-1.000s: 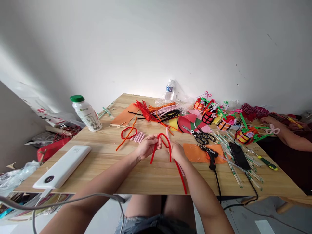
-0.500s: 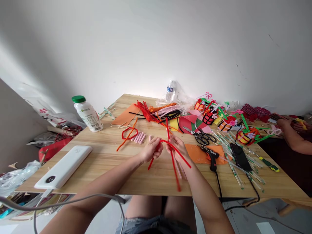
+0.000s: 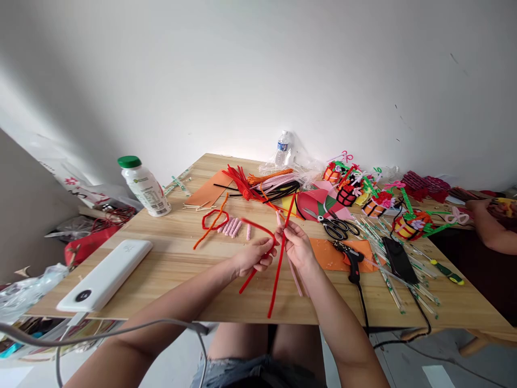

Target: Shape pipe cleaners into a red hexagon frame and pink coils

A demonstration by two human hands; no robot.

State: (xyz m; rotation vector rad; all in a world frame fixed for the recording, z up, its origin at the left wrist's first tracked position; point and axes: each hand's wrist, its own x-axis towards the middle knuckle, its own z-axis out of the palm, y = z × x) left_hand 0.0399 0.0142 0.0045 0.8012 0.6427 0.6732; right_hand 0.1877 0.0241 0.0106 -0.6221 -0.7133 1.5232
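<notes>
My left hand is closed on a bent red pipe cleaner, one end sticking out up and left, the other low toward the table's front. Close beside it, my right hand pinches a straight red pipe cleaner that slants from upper right to lower left. Pale pink pipe cleaners show under the right hand; whether it holds them I cannot tell. Left of the hands lie a red pipe-cleaner ring with an orange pipe cleaner across it, and several pink coiled pieces.
A glue gun with its cord, black-handled scissors, a phone and wrapped sticks lie to the right. A power bank and a white bottle stand left. Small decorated baskets sit behind; another person's arm is far right.
The bent red pipe cleaner has swung from pointing right across my right hand to pointing up-left from my left hand. The straight one has tilted the other way.
</notes>
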